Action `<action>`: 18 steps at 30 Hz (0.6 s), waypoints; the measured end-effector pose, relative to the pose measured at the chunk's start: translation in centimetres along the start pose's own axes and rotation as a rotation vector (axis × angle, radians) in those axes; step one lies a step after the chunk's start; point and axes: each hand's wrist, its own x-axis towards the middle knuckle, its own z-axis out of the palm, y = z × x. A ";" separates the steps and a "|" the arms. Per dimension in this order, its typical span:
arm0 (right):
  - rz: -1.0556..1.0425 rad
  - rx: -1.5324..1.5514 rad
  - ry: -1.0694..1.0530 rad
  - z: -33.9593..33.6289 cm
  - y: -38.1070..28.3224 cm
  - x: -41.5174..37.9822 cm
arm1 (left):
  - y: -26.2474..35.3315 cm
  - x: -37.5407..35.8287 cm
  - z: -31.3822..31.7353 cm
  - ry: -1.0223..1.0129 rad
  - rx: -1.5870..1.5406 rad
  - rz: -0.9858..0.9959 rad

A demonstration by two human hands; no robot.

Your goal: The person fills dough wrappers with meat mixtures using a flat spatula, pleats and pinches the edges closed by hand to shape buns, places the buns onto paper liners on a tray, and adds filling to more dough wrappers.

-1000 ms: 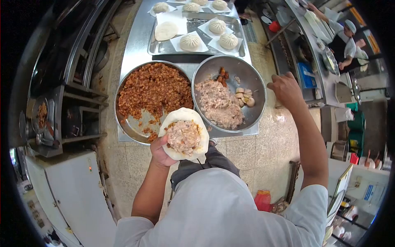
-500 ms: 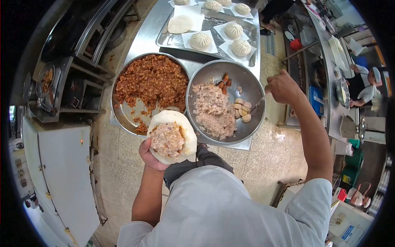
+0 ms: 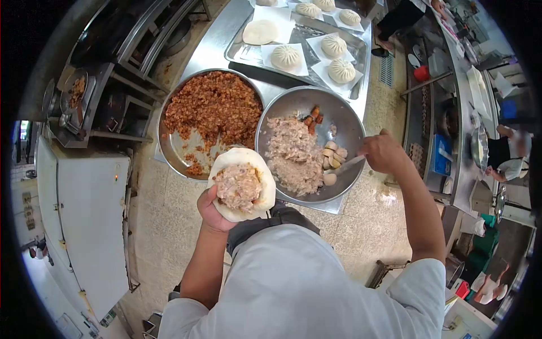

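My left hand [image 3: 214,212] holds up a round dough wrapper [image 3: 265,195] topped with a mound of pale meat filling [image 3: 238,187]. My right hand [image 3: 385,152] is closed on a utensil [image 3: 351,164], its far end in the right steel bowl [image 3: 353,121], beside pale chunks [image 3: 334,152]. That bowl also has pink minced meat [image 3: 293,152] and a few brown pieces [image 3: 312,120]. To its left, a steel bowl [image 3: 180,152] holds reddish-brown filling [image 3: 214,107].
Beyond the bowls, a metal tray [image 3: 240,51] carries pleated buns [image 3: 286,57] on paper squares and a flat dough round [image 3: 260,32]. A white cabinet [image 3: 87,226] stands left. Other people [image 3: 511,152] are at the right, by a long counter.
The utensil in my right hand has moved among the pale chunks, shifting one lower. The view has shifted slightly, and my left hand still holds the filled wrapper.
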 end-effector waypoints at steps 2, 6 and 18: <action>0.028 0.116 -0.054 -0.7 -0.1 -0.7 | 0.1 0.5 0.8 -0.002 0.021 -0.010; 0.038 0.150 -0.070 -1.0 0.1 -1.7 | -0.5 1.8 1.9 -0.074 -0.113 -0.059; 0.069 0.486 0.188 -4.3 -1.5 -4.7 | -2.0 4.0 0.5 -0.031 0.050 -0.230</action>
